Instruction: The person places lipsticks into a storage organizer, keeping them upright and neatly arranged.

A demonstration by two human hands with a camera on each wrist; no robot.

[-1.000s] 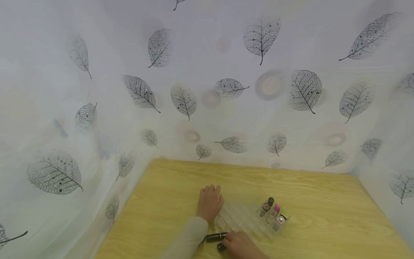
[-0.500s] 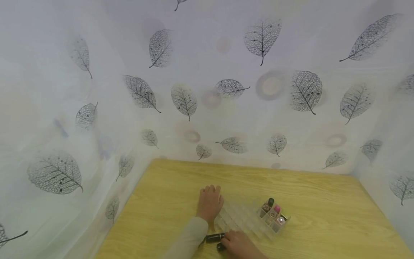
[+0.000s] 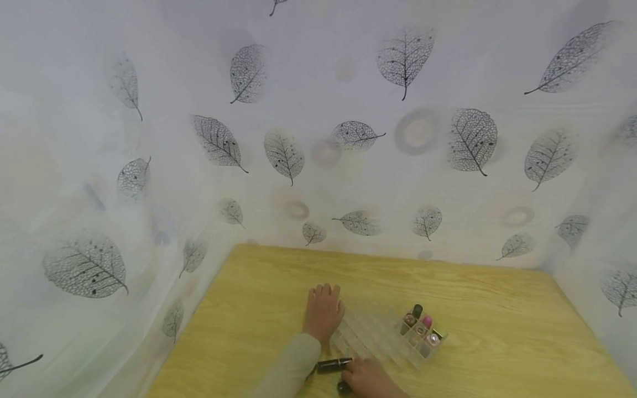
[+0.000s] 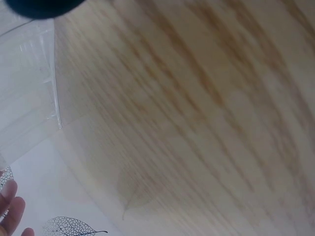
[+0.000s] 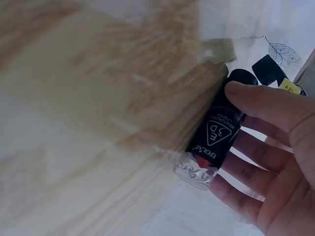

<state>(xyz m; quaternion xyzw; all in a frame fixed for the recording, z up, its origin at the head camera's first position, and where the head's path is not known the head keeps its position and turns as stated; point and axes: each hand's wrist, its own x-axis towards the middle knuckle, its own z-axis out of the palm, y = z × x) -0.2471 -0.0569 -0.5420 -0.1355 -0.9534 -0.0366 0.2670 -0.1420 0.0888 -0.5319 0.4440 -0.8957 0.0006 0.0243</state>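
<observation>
My right hand (image 3: 370, 378) holds a black lipstick tube (image 5: 214, 130) with a clear end and white lettering. The thumb lies along one side of the tube and the fingers are behind it. Another black tube (image 3: 330, 365) lies just beyond, near the left wrist; its yellow label (image 5: 289, 86) shows in the right wrist view. My left hand (image 3: 323, 314) rests at the left side of a clear plastic organizer (image 3: 373, 331) with slanted rows of compartments. In the left wrist view its fingertips (image 4: 15, 211) show beside the organizer's corner; whether they press on it is hidden.
Several cosmetics, among them a pink-capped lipstick (image 3: 427, 320) and a dark-capped tube (image 3: 417, 310), stand in the organizer's right-end compartments. The wood-grain table (image 3: 497, 331) is enclosed by a white leaf-print sheet (image 3: 318, 182) at the back and sides.
My right hand has shifted slightly, and the dark end of the lipstick in it has moved a little nearer to me. The left hand and the organizer stay in place.
</observation>
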